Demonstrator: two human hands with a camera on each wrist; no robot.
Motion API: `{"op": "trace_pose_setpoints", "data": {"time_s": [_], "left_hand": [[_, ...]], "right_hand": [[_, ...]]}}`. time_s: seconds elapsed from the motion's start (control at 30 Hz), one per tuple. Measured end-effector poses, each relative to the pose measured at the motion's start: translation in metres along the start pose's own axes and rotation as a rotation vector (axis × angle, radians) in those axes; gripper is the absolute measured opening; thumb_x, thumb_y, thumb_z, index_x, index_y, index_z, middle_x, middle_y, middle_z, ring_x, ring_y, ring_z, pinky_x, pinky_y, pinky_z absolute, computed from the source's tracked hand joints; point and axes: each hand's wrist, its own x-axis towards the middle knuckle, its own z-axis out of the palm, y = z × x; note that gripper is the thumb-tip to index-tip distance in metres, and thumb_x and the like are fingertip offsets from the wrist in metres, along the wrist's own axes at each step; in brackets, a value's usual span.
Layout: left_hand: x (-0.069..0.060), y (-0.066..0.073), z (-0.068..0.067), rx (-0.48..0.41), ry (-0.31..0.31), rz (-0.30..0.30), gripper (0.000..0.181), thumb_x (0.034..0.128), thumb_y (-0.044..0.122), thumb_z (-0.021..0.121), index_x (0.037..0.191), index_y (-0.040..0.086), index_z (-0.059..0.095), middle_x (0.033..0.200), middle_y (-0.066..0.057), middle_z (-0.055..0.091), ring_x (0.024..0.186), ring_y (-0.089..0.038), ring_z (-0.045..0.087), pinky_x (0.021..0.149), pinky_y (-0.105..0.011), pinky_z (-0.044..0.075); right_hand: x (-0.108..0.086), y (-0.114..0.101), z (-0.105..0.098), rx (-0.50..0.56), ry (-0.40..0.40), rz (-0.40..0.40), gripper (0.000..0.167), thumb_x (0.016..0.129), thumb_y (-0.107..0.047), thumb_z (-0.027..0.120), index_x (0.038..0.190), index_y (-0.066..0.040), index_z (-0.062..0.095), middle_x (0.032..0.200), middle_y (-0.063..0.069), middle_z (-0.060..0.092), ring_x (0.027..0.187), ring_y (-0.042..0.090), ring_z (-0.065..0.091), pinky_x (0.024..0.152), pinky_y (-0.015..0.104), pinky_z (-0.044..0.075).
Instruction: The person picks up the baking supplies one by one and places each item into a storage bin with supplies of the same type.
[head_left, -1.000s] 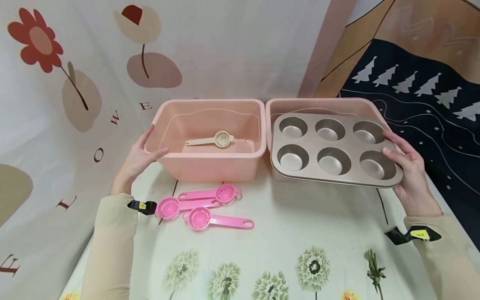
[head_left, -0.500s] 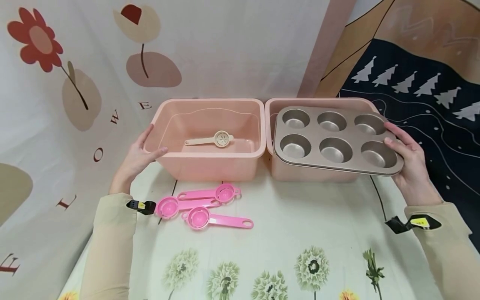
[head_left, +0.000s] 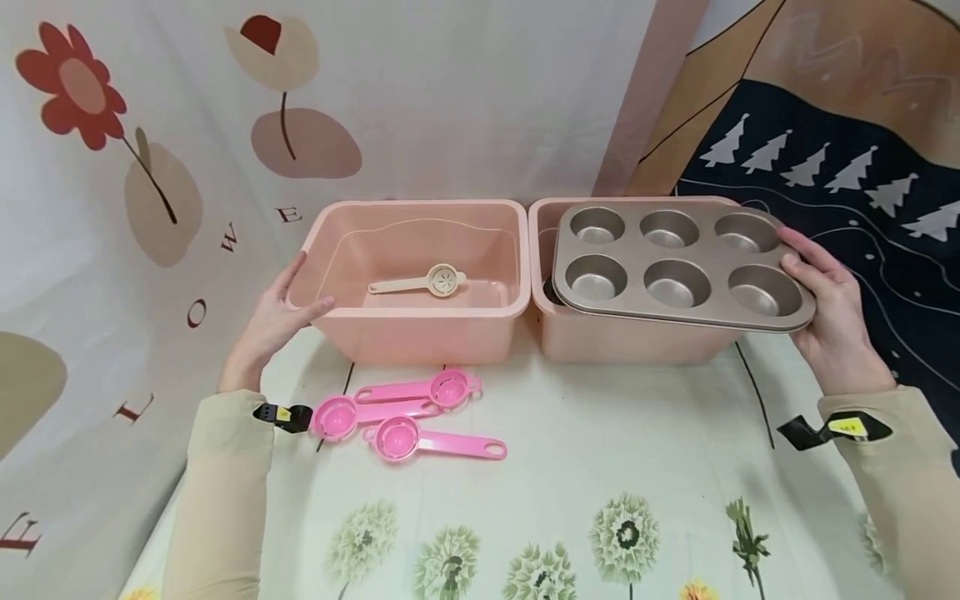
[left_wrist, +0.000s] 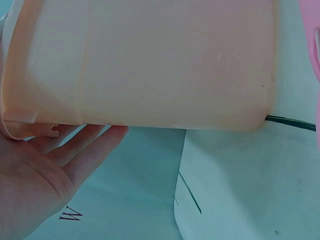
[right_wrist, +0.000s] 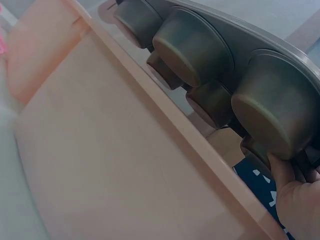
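A grey muffin pan (head_left: 681,234) with two rows of cups is held by its right end in my right hand (head_left: 832,321), over the right pink bin (head_left: 637,343). In the right wrist view, the undersides of the cups (right_wrist: 192,47) show above the bin's rim, and the hand (right_wrist: 300,200) grips the pan's end. My left hand (head_left: 273,321) holds the left corner of the left pink bin (head_left: 420,337), thumb on the front rim; its fingers (left_wrist: 95,150) lie against the bin's side (left_wrist: 175,65) in the left wrist view. A cream egg separator (head_left: 444,281) lies inside that bin.
Several pink egg separators (head_left: 397,438) lie on the flower-print tablecloth (head_left: 570,467) in front of the left bin. The bins stand side by side against a printed curtain (head_left: 465,100). A dark tree-print cloth (head_left: 810,125) hangs at the right.
My right hand has moved the muffin pan away from me and slightly right, farther over the right bin. The left hand has stayed on its bin.
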Motion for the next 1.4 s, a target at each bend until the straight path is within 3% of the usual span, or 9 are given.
{"op": "trace_pose_setpoints", "data": {"time_s": [0.17, 0.43, 0.7, 0.97, 1.2, 1.4], "left_hand": [[-0.003, 0.002, 0.001, -0.005, 0.006, 0.017, 0.091, 0.0900, 0.030, 0.068, 0.157, 0.026, 0.006, 0.160, -0.012, 0.006, 0.141, -0.039, 0.015, 0.105, -0.065, 0.018], [-0.003, 0.003, 0.002, 0.000, 0.017, 0.029, 0.091, 0.0891, 0.031, 0.069, 0.157, 0.026, 0.008, 0.160, -0.012, 0.008, 0.141, -0.040, 0.017, 0.106, -0.066, 0.015], [-0.004, 0.002, 0.003, 0.015, 0.024, 0.030, 0.091, 0.0889, 0.031, 0.069, 0.157, 0.026, 0.009, 0.161, -0.007, 0.009, 0.142, -0.036, 0.013, 0.107, -0.065, 0.014], [-0.005, 0.003, 0.001, -0.011, 0.026, 0.024, 0.091, 0.0889, 0.029, 0.070, 0.157, 0.026, 0.009, 0.160, -0.010, 0.009, 0.142, -0.037, 0.015, 0.107, -0.064, 0.016], [-0.005, 0.001, 0.001, -0.016, 0.026, 0.020, 0.091, 0.0892, 0.028, 0.069, 0.157, 0.026, 0.008, 0.160, -0.012, 0.008, 0.141, -0.039, 0.015, 0.106, -0.065, 0.016], [-0.003, 0.001, 0.001, -0.019, 0.027, 0.021, 0.090, 0.0893, 0.028, 0.069, 0.157, 0.026, 0.008, 0.160, -0.012, 0.008, 0.142, -0.038, 0.015, 0.107, -0.065, 0.014]], "right_hand": [[0.010, -0.002, 0.002, 0.003, 0.009, 0.029, 0.033, 0.095, 0.012, 0.049, 0.124, 0.003, 0.063, 0.126, 0.007, 0.055, 0.100, 0.016, 0.062, 0.081, 0.025, 0.052], [0.022, 0.003, 0.004, -0.090, 0.026, 0.013, 0.031, 0.094, 0.007, 0.055, 0.122, -0.001, 0.065, 0.125, 0.004, 0.050, 0.101, 0.012, 0.056, 0.080, 0.021, 0.051], [0.032, 0.005, 0.006, -0.118, 0.035, -0.008, 0.028, 0.093, 0.008, 0.056, 0.118, 0.000, 0.067, 0.120, 0.005, 0.051, 0.099, 0.012, 0.057, 0.078, 0.021, 0.051], [0.039, 0.007, 0.008, -0.141, 0.036, 0.005, 0.026, 0.092, 0.008, 0.058, 0.114, 0.000, 0.069, 0.117, 0.005, 0.055, 0.095, 0.013, 0.059, 0.076, 0.021, 0.052], [0.043, 0.009, 0.008, -0.261, 0.063, 0.047, 0.025, 0.092, 0.002, 0.063, 0.115, -0.004, 0.070, 0.142, -0.002, 0.040, 0.105, 0.009, 0.054, 0.077, 0.018, 0.051], [0.045, 0.009, 0.009, -0.331, 0.081, 0.080, 0.026, 0.091, -0.002, 0.065, 0.117, -0.007, 0.070, 0.134, 0.000, 0.044, 0.104, 0.011, 0.054, 0.076, 0.019, 0.052]]}}
